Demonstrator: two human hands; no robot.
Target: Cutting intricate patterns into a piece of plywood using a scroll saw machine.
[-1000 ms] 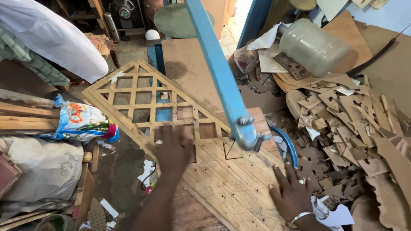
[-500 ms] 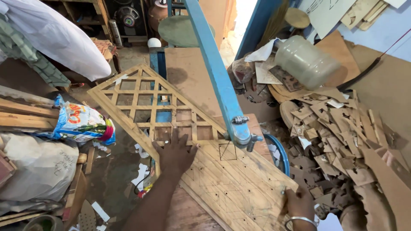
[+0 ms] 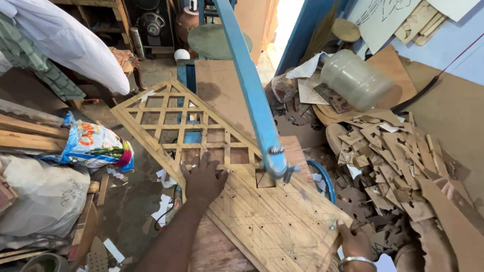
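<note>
two hands are laid on one wooden lattice panel (image 3: 201, 131), which lies flat across a workbench (image 3: 222, 252) under the blue arm of a scroll saw (image 3: 252, 90). the far half of the panel is already cut into open squares and diamonds; the near half is solid, marked with pencilled lines and drilled holes. the left hand (image 3: 204, 181) is pressed flat on the panel at the edge of the cut-out part, fingers spread and released, nothing grasped. the right hand (image 3: 355, 242) is set on the panel's near right corner, fingers curled over the edge as far as can be seen; a metal bangle (image 3: 355, 262) is worn at that wrist. the saw's blade clamp (image 3: 277, 163) stands over a small cut square between the two hands.

the panel is judged thin, stiff and fairly light, yet fragile where the slender bars have been left; it would best be held on the solid, uncut part or along the outer frame, not by the bars. offcuts (image 3: 393, 166) are heaped to the right, beside a clear plastic jar (image 3: 355, 78), and a printed sack (image 3: 96, 146) is seen at the left.
</note>
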